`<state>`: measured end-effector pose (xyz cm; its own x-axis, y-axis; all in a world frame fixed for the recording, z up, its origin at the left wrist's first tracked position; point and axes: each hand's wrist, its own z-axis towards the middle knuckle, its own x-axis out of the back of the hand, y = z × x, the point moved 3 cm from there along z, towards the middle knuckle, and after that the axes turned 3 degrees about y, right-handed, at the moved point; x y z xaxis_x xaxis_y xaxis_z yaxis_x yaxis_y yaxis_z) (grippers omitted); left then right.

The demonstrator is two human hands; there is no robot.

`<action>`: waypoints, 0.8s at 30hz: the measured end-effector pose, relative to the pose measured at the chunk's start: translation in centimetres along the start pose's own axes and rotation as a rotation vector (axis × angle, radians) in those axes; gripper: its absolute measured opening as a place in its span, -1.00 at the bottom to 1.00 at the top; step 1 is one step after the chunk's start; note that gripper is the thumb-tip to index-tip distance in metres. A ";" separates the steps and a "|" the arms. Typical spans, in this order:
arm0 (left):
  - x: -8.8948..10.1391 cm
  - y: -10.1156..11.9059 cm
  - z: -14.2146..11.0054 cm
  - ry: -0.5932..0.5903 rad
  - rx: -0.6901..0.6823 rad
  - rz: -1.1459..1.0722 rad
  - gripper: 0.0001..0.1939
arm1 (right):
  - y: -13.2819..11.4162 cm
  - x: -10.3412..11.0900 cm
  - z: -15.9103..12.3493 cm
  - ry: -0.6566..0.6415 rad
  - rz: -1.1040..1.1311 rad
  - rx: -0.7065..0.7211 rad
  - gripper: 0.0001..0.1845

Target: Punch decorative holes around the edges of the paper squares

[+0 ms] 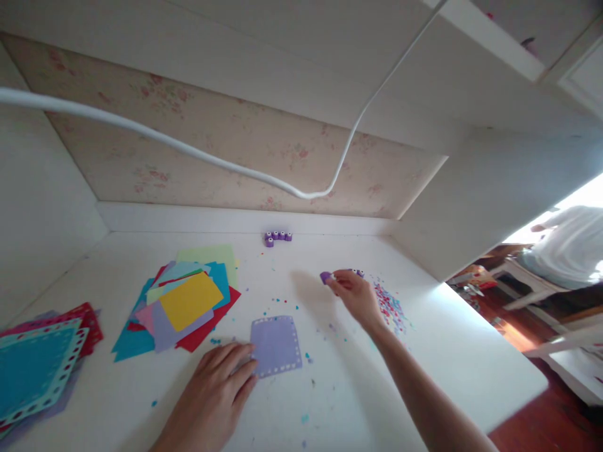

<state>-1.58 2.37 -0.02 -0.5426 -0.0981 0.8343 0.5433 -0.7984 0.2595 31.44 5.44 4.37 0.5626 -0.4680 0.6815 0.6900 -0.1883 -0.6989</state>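
A lavender paper square (pixel 274 345) lies flat on the white desk, with small punched holes along its edges. My left hand (pixel 218 383) lies over the desk at its left edge, fingers stretched out and fingertips touching the paper. Raised to the right of the paper, my right hand (pixel 355 295) pinches a small purple craft punch (pixel 325 277) between thumb and fingers. More purple punches (pixel 360 273) sit just behind that hand, partly hidden by it.
Several purple punches (pixel 282 236) stand by the back wall. Coloured paper sheets (pixel 191 301) are piled left of centre; punched-edge papers (pixel 38 364) overlap at far left. Confetti (pixel 390 304) is heaped at right, with bits scattered about. A white cable (pixel 226 164) hangs across above. A person (pixel 570 245) is at far right.
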 end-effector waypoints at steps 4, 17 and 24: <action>0.1 1.0 0.2 -0.044 -0.002 -0.007 -0.79 | 3.5 3.6 5.4 0.087 -0.238 -0.069 -0.60; 0.1 1.4 0.1 -0.092 0.014 -0.037 -0.76 | 6.7 1.8 9.5 -0.023 -0.581 -0.039 -0.73; 0.3 1.7 0.1 -0.125 0.045 -0.067 -0.74 | 5.3 2.1 9.5 -0.046 -0.608 -0.042 -0.67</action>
<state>-0.76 1.06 0.67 -0.4960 0.0311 0.8677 0.5382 -0.7732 0.3354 40.57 11.71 4.16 0.0930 -0.2278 0.9693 0.8756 -0.4448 -0.1886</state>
